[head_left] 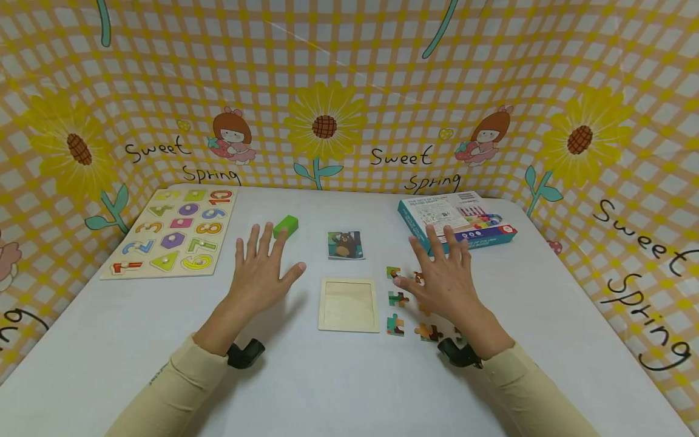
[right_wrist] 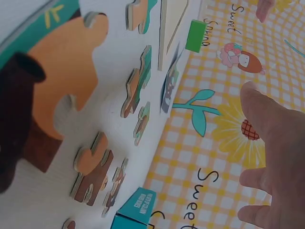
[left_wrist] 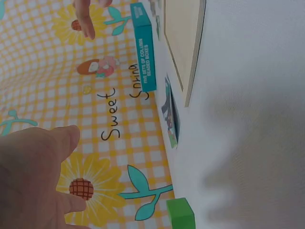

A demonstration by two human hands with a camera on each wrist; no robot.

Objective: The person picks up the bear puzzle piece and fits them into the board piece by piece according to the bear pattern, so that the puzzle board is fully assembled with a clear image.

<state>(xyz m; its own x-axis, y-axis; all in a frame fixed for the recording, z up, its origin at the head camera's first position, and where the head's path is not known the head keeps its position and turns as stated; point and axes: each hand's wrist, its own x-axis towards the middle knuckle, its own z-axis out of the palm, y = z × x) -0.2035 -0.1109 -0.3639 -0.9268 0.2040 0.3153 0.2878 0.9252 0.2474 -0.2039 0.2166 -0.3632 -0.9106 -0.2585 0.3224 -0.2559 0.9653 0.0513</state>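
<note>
Both hands hover over the white table with spread fingers and hold nothing. The left hand [head_left: 259,276] is left of a square wooden puzzle frame [head_left: 349,328], its fingertips overlapping a green block [head_left: 286,226] in the head view. Over the loose jigsaw pieces [head_left: 395,325] hangs the right hand [head_left: 449,285], which hides some of them. These pieces show orange, brown and teal parts, and one puzzle piece [right_wrist: 71,71] looms large in the right wrist view. Behind the frame lies a small bear picture [head_left: 345,245].
A wooden number-and-shape board [head_left: 173,233] lies at the back left. At the back right is a teal and white box [head_left: 431,212] labelled as beaded boxes. A checked cloth [head_left: 349,48] with sunflowers rises behind and beside the table [head_left: 327,388].
</note>
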